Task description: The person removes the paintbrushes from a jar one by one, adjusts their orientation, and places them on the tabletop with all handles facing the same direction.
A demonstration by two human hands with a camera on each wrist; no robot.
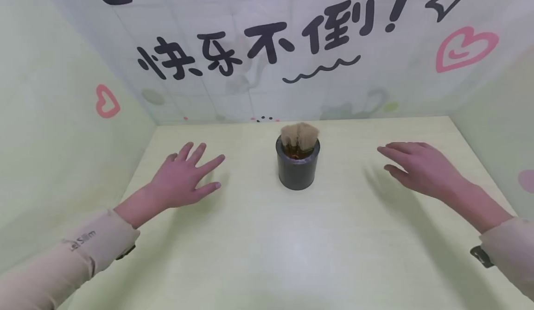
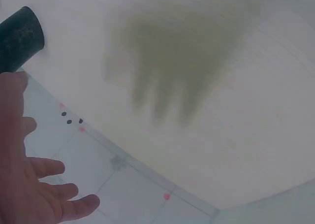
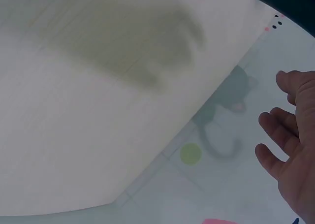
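A dark grey cylindrical cup [image 1: 297,173] stands upright on the pale table, toward its far side. Out of its top stick brushes with light tan bristles [image 1: 300,135], bristle end up; their lower parts are hidden in the cup. My left hand [image 1: 179,180] hovers over the table to the left of the cup, fingers spread, holding nothing. To the right of it my right hand [image 1: 421,168] hangs in the air, fingers loosely extended and free of any object. The cup's side [image 2: 19,39] shows at the upper left of the left wrist view, and its dark edge [image 3: 290,5] at the upper right in the right wrist view.
The pale tabletop [image 1: 292,254] ends at a back wall [image 1: 233,97] printed with dark characters and small drawings. Light green side walls [image 1: 62,138] flank the table at left and right. Both hands cast shadows on the tabletop.
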